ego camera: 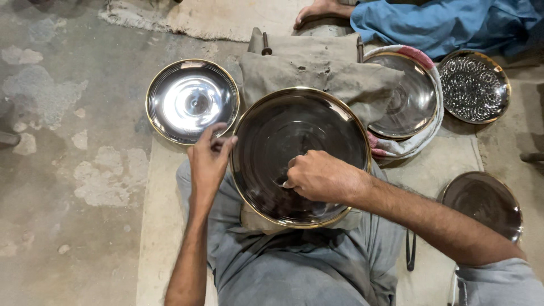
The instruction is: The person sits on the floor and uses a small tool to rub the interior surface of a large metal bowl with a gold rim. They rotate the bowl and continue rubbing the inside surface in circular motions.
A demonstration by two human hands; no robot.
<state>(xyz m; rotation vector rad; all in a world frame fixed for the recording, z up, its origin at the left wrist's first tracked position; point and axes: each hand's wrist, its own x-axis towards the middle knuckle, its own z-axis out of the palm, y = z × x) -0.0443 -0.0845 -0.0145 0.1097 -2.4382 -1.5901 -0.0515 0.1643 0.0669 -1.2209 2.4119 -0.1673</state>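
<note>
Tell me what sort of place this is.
Probably a small metalware workshop, worked on the floor. Several shiny gold-rimmed plates lie on rough concrete, and the left hand steadies a large plate over cloth padding.

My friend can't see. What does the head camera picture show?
A person's left hand grips the rim of a big shiny metal plate on their lap, while the right hand presses inside it. Four more plates lie around.
</note>
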